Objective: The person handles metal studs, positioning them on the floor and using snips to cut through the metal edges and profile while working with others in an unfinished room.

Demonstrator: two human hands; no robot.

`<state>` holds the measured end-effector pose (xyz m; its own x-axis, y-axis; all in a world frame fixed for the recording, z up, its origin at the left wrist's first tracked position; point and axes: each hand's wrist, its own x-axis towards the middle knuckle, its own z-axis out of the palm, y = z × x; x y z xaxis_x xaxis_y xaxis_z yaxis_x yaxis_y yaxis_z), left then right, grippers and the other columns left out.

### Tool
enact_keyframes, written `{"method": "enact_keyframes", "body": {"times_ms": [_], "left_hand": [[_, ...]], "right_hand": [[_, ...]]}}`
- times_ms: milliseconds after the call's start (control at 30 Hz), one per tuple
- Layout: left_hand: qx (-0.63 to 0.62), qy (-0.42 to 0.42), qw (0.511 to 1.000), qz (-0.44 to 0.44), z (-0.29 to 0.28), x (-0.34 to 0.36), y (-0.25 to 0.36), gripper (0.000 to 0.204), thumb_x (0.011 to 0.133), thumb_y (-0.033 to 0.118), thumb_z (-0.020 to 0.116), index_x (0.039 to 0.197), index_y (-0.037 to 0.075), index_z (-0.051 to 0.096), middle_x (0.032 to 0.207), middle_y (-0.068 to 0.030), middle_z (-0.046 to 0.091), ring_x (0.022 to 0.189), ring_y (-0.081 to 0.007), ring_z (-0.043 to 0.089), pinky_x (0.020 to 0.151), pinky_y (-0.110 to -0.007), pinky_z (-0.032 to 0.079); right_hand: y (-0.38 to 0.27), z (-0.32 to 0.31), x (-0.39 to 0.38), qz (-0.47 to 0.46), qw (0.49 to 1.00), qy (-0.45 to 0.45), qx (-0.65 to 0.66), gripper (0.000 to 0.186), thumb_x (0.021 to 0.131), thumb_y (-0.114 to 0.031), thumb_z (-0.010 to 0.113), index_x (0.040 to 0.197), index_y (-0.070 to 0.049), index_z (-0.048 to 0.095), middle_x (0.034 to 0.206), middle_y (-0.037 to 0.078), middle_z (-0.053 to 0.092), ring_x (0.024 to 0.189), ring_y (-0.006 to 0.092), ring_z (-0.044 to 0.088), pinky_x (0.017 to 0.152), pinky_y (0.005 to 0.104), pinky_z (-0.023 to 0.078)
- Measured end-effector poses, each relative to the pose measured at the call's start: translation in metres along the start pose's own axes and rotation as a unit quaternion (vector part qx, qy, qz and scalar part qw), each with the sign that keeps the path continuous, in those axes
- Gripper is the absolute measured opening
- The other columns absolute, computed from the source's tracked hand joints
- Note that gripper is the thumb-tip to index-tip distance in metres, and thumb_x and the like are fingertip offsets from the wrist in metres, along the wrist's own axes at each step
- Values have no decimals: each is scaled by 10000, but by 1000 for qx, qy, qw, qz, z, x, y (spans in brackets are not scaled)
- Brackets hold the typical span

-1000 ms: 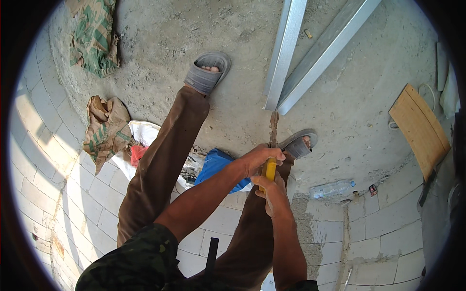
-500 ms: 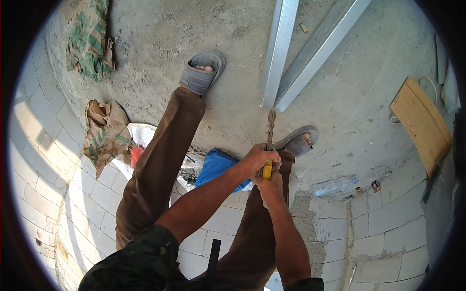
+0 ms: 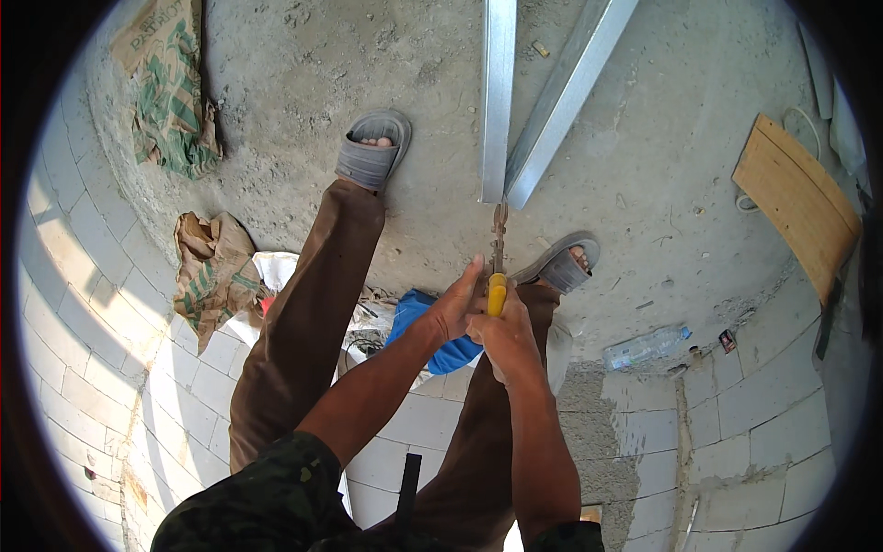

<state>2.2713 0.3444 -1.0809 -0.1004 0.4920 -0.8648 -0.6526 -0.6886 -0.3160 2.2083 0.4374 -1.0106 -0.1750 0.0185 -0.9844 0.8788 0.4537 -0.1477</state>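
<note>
Metal snips (image 3: 498, 241) with a yellow handle point away from me, their worn jaws at the near end of two galvanized steel channels. My right hand (image 3: 507, 339) is wrapped round the yellow handle. Pressed against the snips from the left is my left hand (image 3: 452, 308), its thumb sticking up and its other fingers partly hidden behind the handle and my right hand. The left steel channel (image 3: 497, 106) and the right steel channel (image 3: 568, 97) lie on the floor, spreading apart toward the far side. Whether the jaws bite the metal is too small to tell.
My sandalled feet stand apart on the dusty concrete floor (image 3: 432, 175). Crumpled paper sacks (image 3: 216, 276) lie at the left, a blue bag (image 3: 411, 317) between my legs. At the right are a plastic bottle (image 3: 647, 348) and a curved-looking wooden board (image 3: 798, 202). Pale blocks (image 3: 423, 425) lie close to me.
My left hand has loosened and shifted left, its thumb now raised, uncovering more of the yellow handle. My right hand stays on the snips. The whole view has shifted slightly.
</note>
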Motion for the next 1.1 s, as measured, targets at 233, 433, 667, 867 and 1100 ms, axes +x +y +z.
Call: {"method": "enact_keyframes", "body": {"times_ms": [233,433,667,867,1100], "left_hand": [[-41,-9,999,6,13,13,3,680,887,675,449,1214,79,447,1149,-170,552,1014,-263,584,921,-417,492],[-34,-30,998,38,13,14,11,726,804,568,651,1221,21,422,1119,-163,529,1060,-272,552,942,-429,465],[-13,18,1000,-6,17,11,22,573,751,380,665,1105,-34,487,1029,-179,547,914,-276,593,835,-402,502],[21,40,999,-21,13,15,20,524,765,386,636,1031,-53,531,960,-180,578,840,-260,603,762,-377,517],[96,27,992,-75,52,-6,50,391,762,348,640,908,-14,610,797,-120,617,688,-223,617,627,-327,509]], "right_hand": [[-44,-17,12,99,988,-75,-94,302,678,-52,609,946,64,534,787,125,598,697,217,592,631,342,473],[-42,-9,2,33,958,-10,-286,482,700,-156,628,1092,103,523,945,186,598,902,323,603,808,393,467],[-45,-9,1,195,979,-63,4,652,672,-171,662,1252,48,459,1064,187,546,989,283,556,856,367,443],[2,-6,14,98,990,-84,55,570,668,-183,671,1172,11,489,942,88,562,859,195,536,753,304,422],[12,-6,17,37,997,-15,-62,781,615,-89,710,1295,46,351,977,139,580,902,263,581,793,347,469]]}}
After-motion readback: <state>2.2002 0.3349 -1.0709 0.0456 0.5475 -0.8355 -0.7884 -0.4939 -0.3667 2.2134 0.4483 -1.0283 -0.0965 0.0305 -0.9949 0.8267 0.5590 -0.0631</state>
